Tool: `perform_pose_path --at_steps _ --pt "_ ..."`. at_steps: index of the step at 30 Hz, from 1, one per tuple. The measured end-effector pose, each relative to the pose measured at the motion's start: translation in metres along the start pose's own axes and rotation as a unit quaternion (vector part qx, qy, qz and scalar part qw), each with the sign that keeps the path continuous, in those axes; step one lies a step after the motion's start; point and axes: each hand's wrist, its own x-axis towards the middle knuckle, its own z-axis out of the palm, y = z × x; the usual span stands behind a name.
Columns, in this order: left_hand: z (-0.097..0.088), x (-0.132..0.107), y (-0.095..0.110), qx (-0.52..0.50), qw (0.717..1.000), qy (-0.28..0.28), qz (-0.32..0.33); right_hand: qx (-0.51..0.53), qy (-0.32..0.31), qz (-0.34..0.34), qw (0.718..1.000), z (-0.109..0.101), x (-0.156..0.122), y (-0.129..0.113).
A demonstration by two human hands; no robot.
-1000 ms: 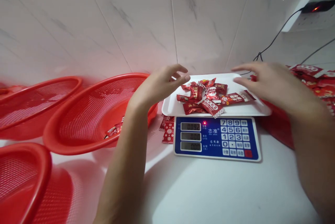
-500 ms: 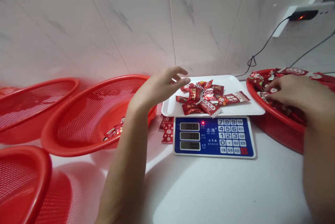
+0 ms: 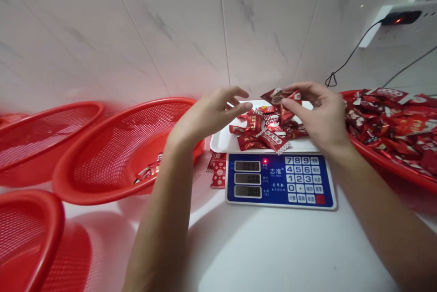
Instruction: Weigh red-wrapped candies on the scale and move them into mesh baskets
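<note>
A white tray [image 3: 221, 140] sits on a blue-faced digital scale [image 3: 276, 194], with several red wrapped candies [image 3: 254, 124] heaped in it. Above the tray's right part, my right hand [image 3: 322, 112] pinches red-wrapped candies [image 3: 273, 96] between thumb and fingers; how many cannot be made out. At the tray's left edge hovers my left hand [image 3: 218, 107], fingers apart and curved, holding nothing. To the right, a red basket [image 3: 375, 164] is piled with similar candies [image 3: 403, 121], partly behind my right forearm.
A red mesh basket [image 3: 102, 151] on the left holds a few wrapped pieces [image 3: 149, 171]. More red baskets [image 3: 41, 132] stand farther left. Red dotted packets [image 3: 218, 172] lie beside the scale. A tiled wall [image 3: 177, 23] rises behind, with a plugged-in adapter [image 3: 401, 17] and cable.
My right hand has come out of the right-hand basket and moved left over the tray, bringing candies along. My left hand has barely moved.
</note>
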Motion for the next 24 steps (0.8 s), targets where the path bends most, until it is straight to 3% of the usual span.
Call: perform_pose_path --at_steps 4,8,11,20,24 --pt "-0.001 -0.001 0.000 0.001 1.000 0.006 0.003 0.014 0.039 -0.036 0.999 0.006 -0.001 -0.003" --pt "-0.002 -0.003 -0.002 0.000 1.000 0.018 0.006 0.057 0.129 -0.127 0.982 -0.009 0.012 -0.013" --pt "-0.002 -0.002 -0.002 -0.003 1.000 0.015 0.007 0.049 0.162 -0.155 0.973 -0.018 0.018 -0.018" --pt "-0.001 -0.001 -0.001 0.013 1.000 0.003 -0.003 0.013 0.072 -0.082 0.994 -0.009 0.001 -0.018" --pt "-0.001 -0.002 0.001 0.009 1.000 0.004 -0.011 0.008 0.054 -0.090 0.994 -0.008 -0.001 -0.019"
